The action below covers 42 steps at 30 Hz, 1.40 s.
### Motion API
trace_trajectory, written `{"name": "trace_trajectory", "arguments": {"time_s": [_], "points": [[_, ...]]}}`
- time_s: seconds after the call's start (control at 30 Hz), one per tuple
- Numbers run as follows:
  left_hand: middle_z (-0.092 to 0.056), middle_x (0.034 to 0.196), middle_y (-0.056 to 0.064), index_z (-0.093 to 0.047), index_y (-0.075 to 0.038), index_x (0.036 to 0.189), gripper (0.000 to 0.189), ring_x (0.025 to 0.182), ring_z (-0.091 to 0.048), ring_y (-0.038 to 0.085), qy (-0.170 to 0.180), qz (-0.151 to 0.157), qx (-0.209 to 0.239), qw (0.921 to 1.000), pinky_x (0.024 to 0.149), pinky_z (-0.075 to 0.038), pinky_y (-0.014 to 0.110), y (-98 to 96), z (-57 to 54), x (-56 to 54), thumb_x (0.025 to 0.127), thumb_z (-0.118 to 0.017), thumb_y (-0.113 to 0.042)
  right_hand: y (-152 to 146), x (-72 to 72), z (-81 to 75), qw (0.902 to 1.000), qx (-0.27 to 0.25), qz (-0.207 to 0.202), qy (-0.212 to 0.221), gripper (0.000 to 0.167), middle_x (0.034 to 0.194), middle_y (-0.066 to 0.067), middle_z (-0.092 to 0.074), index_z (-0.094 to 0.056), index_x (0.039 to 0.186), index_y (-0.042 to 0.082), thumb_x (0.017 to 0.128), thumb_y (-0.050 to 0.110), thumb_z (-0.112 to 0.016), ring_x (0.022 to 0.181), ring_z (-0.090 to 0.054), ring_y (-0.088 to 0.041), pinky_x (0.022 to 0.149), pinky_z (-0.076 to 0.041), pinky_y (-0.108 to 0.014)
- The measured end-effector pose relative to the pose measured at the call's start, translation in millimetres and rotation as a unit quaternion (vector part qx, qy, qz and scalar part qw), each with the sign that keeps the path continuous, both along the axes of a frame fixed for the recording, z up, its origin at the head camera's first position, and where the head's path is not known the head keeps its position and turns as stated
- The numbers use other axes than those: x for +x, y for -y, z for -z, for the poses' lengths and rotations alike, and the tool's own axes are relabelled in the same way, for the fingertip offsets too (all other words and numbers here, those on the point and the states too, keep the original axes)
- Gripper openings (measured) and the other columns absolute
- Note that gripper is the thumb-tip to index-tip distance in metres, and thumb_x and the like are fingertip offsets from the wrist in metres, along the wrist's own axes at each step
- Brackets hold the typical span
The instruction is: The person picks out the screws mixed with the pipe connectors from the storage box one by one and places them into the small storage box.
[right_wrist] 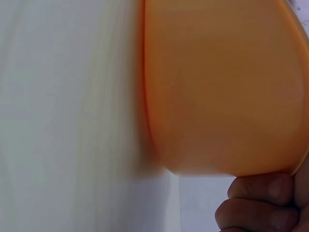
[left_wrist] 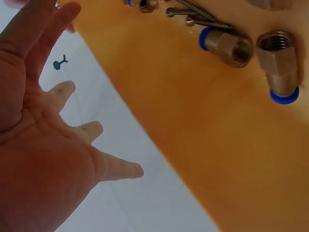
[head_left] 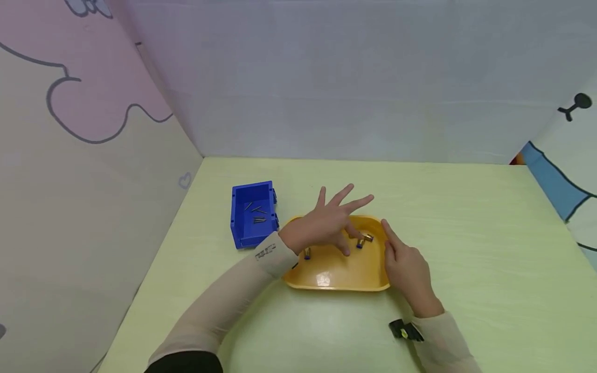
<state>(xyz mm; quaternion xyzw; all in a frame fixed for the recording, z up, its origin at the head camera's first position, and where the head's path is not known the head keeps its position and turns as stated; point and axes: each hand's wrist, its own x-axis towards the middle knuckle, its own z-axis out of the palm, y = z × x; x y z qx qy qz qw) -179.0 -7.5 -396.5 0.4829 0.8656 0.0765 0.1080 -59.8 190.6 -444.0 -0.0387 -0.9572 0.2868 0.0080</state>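
Note:
A shallow yellow tray (head_left: 354, 280) stands in front of me. My left hand (head_left: 326, 224) hovers over it, three fingers spread out and the thumb and index finger pointing down inside, apart. Close to that index fingertip lie brass fittings (head_left: 368, 238) with blue collars. Another brass fitting (head_left: 307, 254) sits near the tray's left end, partly below my wrist. The left wrist view shows threaded fittings (left_wrist: 279, 65) and a few screws (left_wrist: 207, 19) in the tray. My right hand (head_left: 410, 272) grips the tray's right end, its fingers (right_wrist: 263, 188) curled against the edge.
A blue bin (head_left: 236, 217) with several screws (head_left: 259, 220) in it stands left of the tray, near my left forearm. A small black device (head_left: 404, 330) is at my right cuff. Walls border the pale table (head_left: 489, 248) at the back and sides.

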Motion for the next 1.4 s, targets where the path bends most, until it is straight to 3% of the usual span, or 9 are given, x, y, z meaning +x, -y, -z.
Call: {"name": "trace_trajectory", "arguments": {"time_s": [0.27, 0.6, 0.93, 1.17, 1.4], "points": [[-0.001, 0.167, -0.012, -0.075, -0.046, 0.109, 0.041, 0.151, 0.016, 0.036, 0.011, 0.012, -0.042, 0.999, 0.107, -0.002, 0.078, -2.6, 16.8, -4.9, 0.068, -0.083, -0.05, 2.4, -0.1, -0.6, 0.9999, 0.0, 0.002, -0.011, 0.051, 0.051, -0.003, -0.042, -0.035, 0.156, 0.016, 0.105, 0.015, -0.041, 0.042, -0.034, -0.017, 0.043, -0.032, -0.031], [-0.01, 0.167, -0.011, -0.078, -0.045, 0.1, 0.03, 0.151, 0.019, 0.027, -0.019, -0.014, -0.032, 0.9992, 0.107, 0.004, 0.077, -0.3, 22.7, -7.4, 0.071, -0.085, -0.046, 2.3, -0.5, -1.9, 0.9999, 0.001, 0.005, -0.009, 0.051, 0.051, -0.003, -0.042, -0.034, 0.156, 0.017, 0.105, 0.016, -0.04, 0.042, -0.035, -0.017, 0.043, -0.032, -0.031], [-0.022, 0.163, -0.014, -0.079, -0.042, 0.079, 0.007, 0.154, 0.004, 0.022, -0.065, 0.01, -0.02, 0.9976, 0.108, 0.004, 0.077, -9.6, 41.5, -12.1, 0.078, -0.086, -0.039, 1.7, -0.1, 1.2, 0.9999, -0.003, 0.004, -0.011, 0.052, 0.051, -0.002, -0.042, -0.035, 0.156, 0.016, 0.105, 0.015, -0.041, 0.042, -0.035, -0.017, 0.044, -0.033, -0.031], [-0.03, 0.161, -0.014, -0.078, -0.038, 0.073, 0.01, 0.154, -0.005, 0.023, -0.095, 0.017, -0.019, 0.9952, 0.108, -0.005, 0.078, -11.2, 40.7, -10.8, 0.082, -0.082, -0.035, 2.0, 0.1, 1.7, 0.9999, -0.003, 0.005, -0.011, 0.052, 0.051, -0.003, -0.042, -0.034, 0.156, 0.016, 0.105, 0.015, -0.042, 0.042, -0.035, -0.017, 0.044, -0.032, -0.031], [-0.029, 0.161, -0.014, -0.079, -0.036, 0.075, 0.009, 0.154, -0.003, 0.023, -0.054, 0.003, 0.002, 0.9985, 0.109, -0.002, 0.077, -8.6, 33.1, -10.9, 0.08, -0.082, -0.031, 2.1, 0.4, 2.2, 0.9998, -0.002, 0.003, -0.018, 0.051, 0.051, -0.002, -0.043, -0.036, 0.156, 0.016, 0.105, 0.015, -0.04, 0.042, -0.033, -0.017, 0.043, -0.031, -0.031]]}}
